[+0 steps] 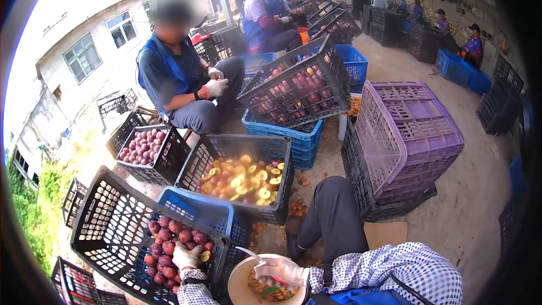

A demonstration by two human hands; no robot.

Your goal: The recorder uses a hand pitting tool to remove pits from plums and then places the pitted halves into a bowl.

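My left hand (186, 255), in a pale glove, is down among whole red plums (166, 248) in a tilted black crate (116, 214). A cut plum (204, 256) showing yellow flesh is at its fingers, which look closed on it; part of the hand is hidden by the fruit. My right hand (281, 273), also gloved, is closed round a hand tool (248, 253) with a curved, pale end and some red near the grip. It is over a whitish bucket (234, 282) holding small yellow-brown pieces and a green leaf.
Ahead, a black crate (189, 161) holds yellow halved plums. Beyond it, a tilted crate of plums (305, 87) rests on a blue crate (307, 149). Purple crates (415, 135) stand right of my knee. A seated co-worker (183, 73) in gloves faces this way; others sit farther back.
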